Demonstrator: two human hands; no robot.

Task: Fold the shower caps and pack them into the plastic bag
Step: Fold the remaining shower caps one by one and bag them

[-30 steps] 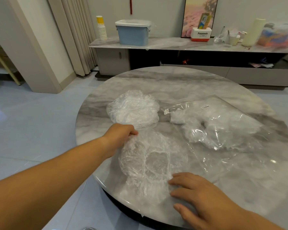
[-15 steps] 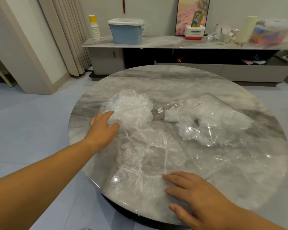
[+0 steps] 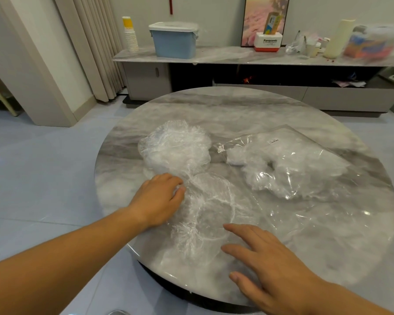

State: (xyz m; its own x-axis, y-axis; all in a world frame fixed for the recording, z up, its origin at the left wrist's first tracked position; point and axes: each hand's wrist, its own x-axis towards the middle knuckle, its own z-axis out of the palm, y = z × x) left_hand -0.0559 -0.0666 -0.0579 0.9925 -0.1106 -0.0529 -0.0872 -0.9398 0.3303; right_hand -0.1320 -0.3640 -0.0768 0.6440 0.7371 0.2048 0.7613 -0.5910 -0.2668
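- Presently, one flattened shower cap (image 3: 210, 214) is spread on the near part of the marble table (image 3: 237, 110). Its long axis runs from the near edge away toward the heap of loose caps (image 3: 175, 146), which its far end touches.
- The left hand (image 3: 159, 198) is set at the cap's far-left rim, fingers curled and seemingly pinching the gathered film there.
- The right hand (image 3: 268, 260) is laid flat on the near-right rim, fingers straight and spread, with nothing gripped.
- The cap is thus spanned diagonally between the two hands, so a fold is judged best carried from the pinched rim toward the pinned side.
- The plastic bag (image 3: 305, 160), with caps already inside, lies to the right, its mouth turned toward the heap. The right hand is nearer to it.
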